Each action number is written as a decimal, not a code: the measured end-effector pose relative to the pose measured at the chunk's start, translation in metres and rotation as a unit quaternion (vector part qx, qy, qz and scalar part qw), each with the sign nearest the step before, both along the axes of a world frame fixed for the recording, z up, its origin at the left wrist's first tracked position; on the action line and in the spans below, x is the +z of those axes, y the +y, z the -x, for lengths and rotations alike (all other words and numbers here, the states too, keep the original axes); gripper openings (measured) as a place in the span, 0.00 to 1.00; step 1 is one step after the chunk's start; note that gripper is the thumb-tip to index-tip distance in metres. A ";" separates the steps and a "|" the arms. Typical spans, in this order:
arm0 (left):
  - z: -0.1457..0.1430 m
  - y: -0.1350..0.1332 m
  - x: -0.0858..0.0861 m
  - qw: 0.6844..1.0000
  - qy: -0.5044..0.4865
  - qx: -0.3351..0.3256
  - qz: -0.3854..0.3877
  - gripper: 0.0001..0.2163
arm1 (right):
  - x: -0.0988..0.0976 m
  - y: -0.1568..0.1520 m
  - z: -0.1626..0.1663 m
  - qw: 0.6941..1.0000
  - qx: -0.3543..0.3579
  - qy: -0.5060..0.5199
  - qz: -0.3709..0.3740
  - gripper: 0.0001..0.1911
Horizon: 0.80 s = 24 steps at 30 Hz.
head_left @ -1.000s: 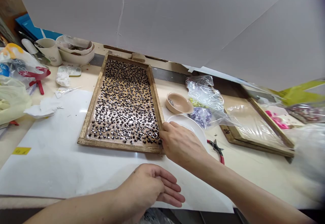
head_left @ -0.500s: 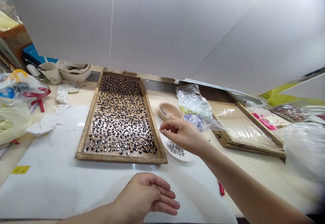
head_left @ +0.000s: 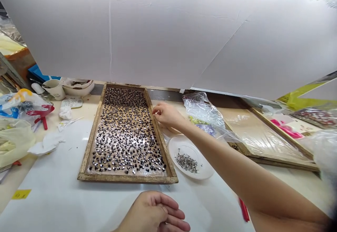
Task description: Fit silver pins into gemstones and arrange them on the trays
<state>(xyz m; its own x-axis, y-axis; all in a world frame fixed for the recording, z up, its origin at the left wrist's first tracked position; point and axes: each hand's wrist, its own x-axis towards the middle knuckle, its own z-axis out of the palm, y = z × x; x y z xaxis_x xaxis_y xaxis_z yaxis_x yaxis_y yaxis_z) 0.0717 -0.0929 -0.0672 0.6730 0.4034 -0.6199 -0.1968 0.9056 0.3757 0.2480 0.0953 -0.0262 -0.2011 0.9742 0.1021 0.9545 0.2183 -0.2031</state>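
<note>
- Right hand (head_left: 168, 115): over the tray's right long rail, toward the far half. Thumb and index bent close together, other fingers curled. Can't tell if a small part sits between the tips, or if they touch the wood.
- Left hand (head_left: 151, 211): near bottom edge, short of the tray. Half open, fingers loosely bent and slightly spread, thumb across the palm. Palm partly hidden, so can't tell if it has hold of anything.
- Tray (head_left: 127, 178): long shallow rectangle, rough worn wood rails, lying left of the right arm. Near end is on a glossy white sheet (head_left: 52, 204).
- Black pieces (head_left: 126, 130): inside the tray, small, shiny, faceted-looking, scattered on a clear glossy film over a tan base. Denser at the far end, looser near.
- White plate (head_left: 207, 170): round, smooth, just beside the tray's near right corner. Carries a loose heap of thin silvery metal bits (head_left: 186, 163).
- Beige bowl (head_left: 173, 130): beyond the plate, mostly hidden by the right hand and wrist.
- Clear plastic bag (head_left: 202, 109): crinkled, reflective, right of the bowl.
- Second wooden frame (head_left: 284, 126): further right, flat, with wrinkled clear film.
- Red handle (head_left: 243, 210): slim, smooth, partly under the right forearm.
- Crumpled white paper (head_left: 47, 144): soft folds, left of the tray.
</note>
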 end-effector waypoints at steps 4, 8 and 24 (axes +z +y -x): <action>0.000 0.001 0.002 1.000 0.019 -0.010 -0.002 0.09 | -0.006 -0.007 -0.004 1.000 0.009 -0.008 0.005 0.11; -0.002 0.000 0.001 1.000 0.019 -0.012 0.001 0.09 | -0.009 -0.016 -0.006 0.999 0.021 -0.023 0.009 0.11; -0.005 0.002 0.003 0.999 0.036 -0.019 0.008 0.11 | -0.006 -0.006 0.016 0.982 0.074 -0.174 0.017 0.13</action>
<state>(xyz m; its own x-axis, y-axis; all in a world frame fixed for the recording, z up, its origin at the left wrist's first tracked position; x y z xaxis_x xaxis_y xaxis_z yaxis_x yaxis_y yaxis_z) 0.0762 -0.0911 -0.0643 0.6410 0.3679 -0.6736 -0.1352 0.9180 0.3728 0.2324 0.0896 -0.0320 -0.3573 0.9335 -0.0294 0.9259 0.3581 0.1201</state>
